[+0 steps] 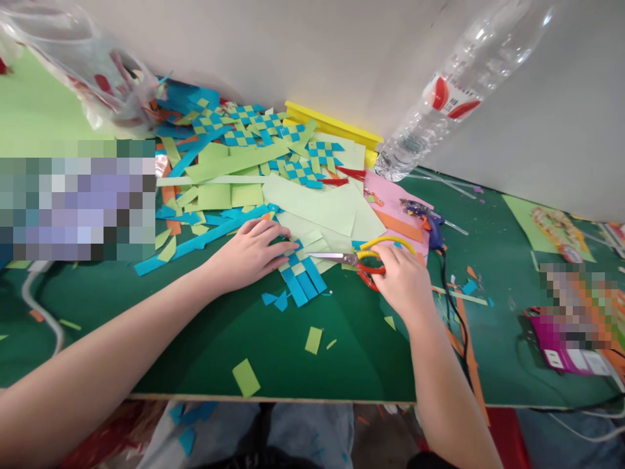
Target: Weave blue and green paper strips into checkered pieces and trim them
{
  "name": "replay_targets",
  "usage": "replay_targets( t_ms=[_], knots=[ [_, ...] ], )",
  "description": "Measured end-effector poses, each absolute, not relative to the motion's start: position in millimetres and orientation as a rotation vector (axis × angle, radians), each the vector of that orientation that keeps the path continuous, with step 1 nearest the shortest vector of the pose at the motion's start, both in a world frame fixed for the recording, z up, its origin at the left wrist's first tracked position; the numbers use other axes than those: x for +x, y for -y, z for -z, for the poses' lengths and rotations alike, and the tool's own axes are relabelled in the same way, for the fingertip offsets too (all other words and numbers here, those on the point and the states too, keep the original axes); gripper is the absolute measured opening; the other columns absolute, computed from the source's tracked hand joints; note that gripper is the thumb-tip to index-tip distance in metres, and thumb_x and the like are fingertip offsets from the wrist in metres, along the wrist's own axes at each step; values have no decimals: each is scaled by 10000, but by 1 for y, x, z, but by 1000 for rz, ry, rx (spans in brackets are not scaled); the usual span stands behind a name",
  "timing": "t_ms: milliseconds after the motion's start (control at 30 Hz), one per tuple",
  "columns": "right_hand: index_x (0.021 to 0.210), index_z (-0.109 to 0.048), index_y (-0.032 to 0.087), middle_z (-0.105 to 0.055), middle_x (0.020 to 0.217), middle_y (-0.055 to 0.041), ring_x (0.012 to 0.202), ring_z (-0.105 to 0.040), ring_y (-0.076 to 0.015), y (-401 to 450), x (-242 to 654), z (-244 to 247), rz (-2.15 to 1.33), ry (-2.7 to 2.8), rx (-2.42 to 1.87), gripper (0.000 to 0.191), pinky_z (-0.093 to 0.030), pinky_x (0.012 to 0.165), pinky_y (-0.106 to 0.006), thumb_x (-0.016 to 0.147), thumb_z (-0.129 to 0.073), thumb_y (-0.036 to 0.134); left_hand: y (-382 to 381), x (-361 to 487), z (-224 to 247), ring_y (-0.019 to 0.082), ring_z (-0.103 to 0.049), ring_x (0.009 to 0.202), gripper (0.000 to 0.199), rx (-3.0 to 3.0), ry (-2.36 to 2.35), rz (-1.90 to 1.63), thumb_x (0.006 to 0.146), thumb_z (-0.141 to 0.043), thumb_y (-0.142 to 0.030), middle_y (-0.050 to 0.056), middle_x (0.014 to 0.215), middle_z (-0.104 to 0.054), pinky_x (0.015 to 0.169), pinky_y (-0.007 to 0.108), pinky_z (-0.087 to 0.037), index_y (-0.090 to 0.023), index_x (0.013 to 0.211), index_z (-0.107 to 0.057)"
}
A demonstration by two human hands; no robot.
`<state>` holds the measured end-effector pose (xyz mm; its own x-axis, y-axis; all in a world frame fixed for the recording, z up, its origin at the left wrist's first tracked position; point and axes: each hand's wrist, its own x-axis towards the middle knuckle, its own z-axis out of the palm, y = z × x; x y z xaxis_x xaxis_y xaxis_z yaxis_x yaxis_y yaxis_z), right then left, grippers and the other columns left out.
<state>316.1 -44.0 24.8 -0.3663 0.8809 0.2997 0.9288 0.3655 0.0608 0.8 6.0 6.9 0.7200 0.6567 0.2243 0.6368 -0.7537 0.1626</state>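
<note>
Paper weave (303, 281), checked green and blue, blue-tailed, under spread left hand (258, 251), scissors (349, 259) in right hand's (403, 275) grip.

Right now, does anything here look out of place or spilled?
Yes: blue paper scraps lie below the front edge of the green table, seemingly fallen, and loose green offcuts litter its near side.

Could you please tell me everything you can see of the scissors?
The scissors have shiny, metal-looking blades and red and yellow, plastic-looking handles. The right hand holds them by the handles, blades pointing left toward the blue-and-green woven paper. Whether the blades touch it is unclear, as is how far they are open.
</note>
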Motion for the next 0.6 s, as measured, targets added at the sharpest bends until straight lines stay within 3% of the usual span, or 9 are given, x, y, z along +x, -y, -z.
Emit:
replay_targets(
  t_ms=[600],
  knots=[
    [1049,-553,211,-692,1041,-56,972,-627,-268,45,320,-31,222,2372,-1721,401,-481,781,-367,686,-532,39,-6,1,-7,275,-505,1159,340,2865,-1071,-404,971,-404,-376,91,1230,-603,957,462,-398,-252,1203,-619]
  ],
)
